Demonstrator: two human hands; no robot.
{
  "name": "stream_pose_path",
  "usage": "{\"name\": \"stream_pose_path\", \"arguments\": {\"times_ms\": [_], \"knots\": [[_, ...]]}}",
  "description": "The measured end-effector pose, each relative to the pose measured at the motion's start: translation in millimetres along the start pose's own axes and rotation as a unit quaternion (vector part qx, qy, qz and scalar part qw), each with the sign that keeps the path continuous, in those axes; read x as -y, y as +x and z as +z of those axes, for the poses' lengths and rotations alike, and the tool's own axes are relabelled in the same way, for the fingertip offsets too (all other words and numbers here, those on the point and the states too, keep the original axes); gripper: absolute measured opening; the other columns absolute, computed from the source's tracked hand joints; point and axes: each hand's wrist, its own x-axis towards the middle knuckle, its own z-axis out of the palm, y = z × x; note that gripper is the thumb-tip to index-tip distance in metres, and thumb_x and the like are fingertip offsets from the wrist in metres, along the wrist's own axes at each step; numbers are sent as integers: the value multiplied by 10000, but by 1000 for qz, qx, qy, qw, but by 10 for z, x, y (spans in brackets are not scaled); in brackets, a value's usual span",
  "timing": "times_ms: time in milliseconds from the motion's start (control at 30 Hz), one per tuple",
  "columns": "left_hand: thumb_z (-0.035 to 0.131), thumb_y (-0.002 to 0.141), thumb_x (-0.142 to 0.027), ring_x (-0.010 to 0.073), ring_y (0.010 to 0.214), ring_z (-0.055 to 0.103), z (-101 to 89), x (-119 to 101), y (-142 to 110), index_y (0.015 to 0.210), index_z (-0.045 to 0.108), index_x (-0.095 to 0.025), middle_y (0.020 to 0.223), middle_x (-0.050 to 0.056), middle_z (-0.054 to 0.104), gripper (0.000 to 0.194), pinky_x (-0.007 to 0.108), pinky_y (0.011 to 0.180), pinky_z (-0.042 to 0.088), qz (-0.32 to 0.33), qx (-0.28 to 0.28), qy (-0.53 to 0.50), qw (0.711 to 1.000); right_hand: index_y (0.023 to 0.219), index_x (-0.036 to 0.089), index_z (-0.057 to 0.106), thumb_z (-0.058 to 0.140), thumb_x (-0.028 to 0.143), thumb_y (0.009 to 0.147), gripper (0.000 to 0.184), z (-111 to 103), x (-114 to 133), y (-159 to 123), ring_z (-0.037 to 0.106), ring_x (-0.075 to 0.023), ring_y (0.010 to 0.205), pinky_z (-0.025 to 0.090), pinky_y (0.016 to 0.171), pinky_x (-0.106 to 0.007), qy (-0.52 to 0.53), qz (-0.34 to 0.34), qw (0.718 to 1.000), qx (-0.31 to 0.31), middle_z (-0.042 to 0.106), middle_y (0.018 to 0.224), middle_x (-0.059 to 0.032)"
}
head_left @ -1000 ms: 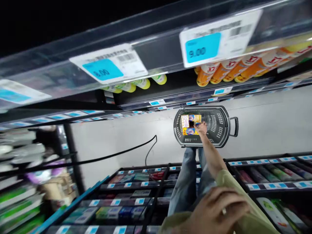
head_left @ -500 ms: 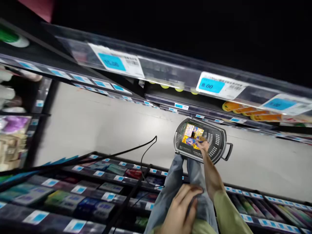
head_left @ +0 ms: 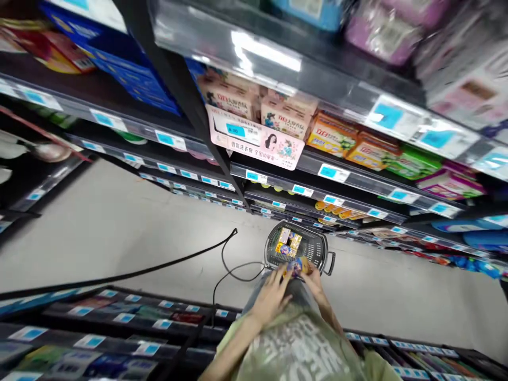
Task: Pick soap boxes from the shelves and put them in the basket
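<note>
In front of my body, a small yellow and purple package point(head_left: 298, 266) is held above the near edge of a dark shopping basket. My right hand point(head_left: 315, 283) closes round the package's right end. The fingertips of my left hand point(head_left: 273, 293) grip its left end, with some fingers bent below it. On the floor beyond my hands stands the black basket point(head_left: 316, 244), its handle out to the right. Several small boxes point(head_left: 284, 248), yellow, white and blue, lie in the basket's left part.
Tall shelves with price tags rise ahead, carrying pink soap boxes point(head_left: 288, 114), orange boxes point(head_left: 332, 133) and green boxes point(head_left: 413, 161). More shelving point(head_left: 91, 341) stands behind me on both sides. A black cable point(head_left: 159, 265) crosses the left over the grey floor point(head_left: 159, 227).
My right hand has come up out of the basket with the package. My left hand has moved forward to meet it. The view has risen, showing more upper shelves.
</note>
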Motion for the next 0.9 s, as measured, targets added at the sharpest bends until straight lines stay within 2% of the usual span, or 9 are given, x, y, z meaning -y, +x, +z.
{"name": "stream_pose_path", "arguments": {"times_ms": [67,167,300,367,500,567,700,800,900], "knots": [[824,867,-248,392,1609,443,-174,2,-8,1660,415,-243,1705,205,472,893,586,1297,432,14,-37,-46,998,1116,259,770,888,644,687,589,6,264,-202,828,-364,1004,687,918,-571,39,14,999,-13,855,1081,-82],[866,807,-276,388,1477,588,-447,-82,27,1588,498,-228,1579,190,605,865,576,1249,488,24,-93,-114,989,1244,260,750,890,615,736,635,34,704,-405,790,-361,1176,688,978,-529,88,-5,996,-18,811,1292,-111],[921,711,-313,379,1192,738,-737,-339,160,1352,655,-190,1300,168,766,705,551,1099,579,-25,-172,-250,953,1462,268,626,883,602,801,784,17,1257,-545,794,-309,1095,704,905,-460,83,-71,993,-41,788,1305,-122],[959,679,-400,335,1048,767,-812,-488,236,1216,681,-188,1144,134,804,641,491,1002,611,-72,-189,-393,897,1555,284,542,891,594,812,877,-24,1454,-599,773,-304,1167,678,989,-472,81,-122,989,-27,758,1370,-126],[986,622,-526,256,954,765,-827,-758,308,1125,668,-197,1082,83,803,681,401,935,603,-138,-201,-659,712,1570,317,548,1024,487,680,1024,-16,1668,-742,621,-359,1454,539,1225,-558,12,-232,973,3,637,1572,-131],[1012,584,-510,240,934,762,-813,-861,290,1156,666,-200,1071,66,801,737,395,945,590,-145,-197,-705,665,1523,334,608,1027,397,688,936,47,1720,-818,612,-367,1461,519,1247,-584,-37,-265,963,-39,642,1562,-118],[1022,596,-466,259,994,767,-843,-970,219,1205,682,-208,1086,67,808,743,404,982,574,-129,-183,-725,652,1483,364,645,932,270,749,793,84,1781,-884,650,-357,1418,541,1236,-592,-93,-331,932,-115,688,1511,-74],[1013,619,-496,268,1077,759,-910,-974,192,1210,693,-232,1169,78,805,722,385,990,572,-97,-196,-732,646,1484,343,644,884,226,739,791,-62,1809,-851,692,-337,1370,614,1159,-545,-92,-362,924,-85,718,1484,-68],[1001,638,-531,247,1047,743,-952,-936,181,1203,686,-244,1176,73,790,708,352,932,567,-69,-207,-730,648,1487,311,653,865,235,765,756,-239,1836,-809,718,-311,1345,680,1055,-461,-70,-332,940,-47,728,1480,-78]]}}
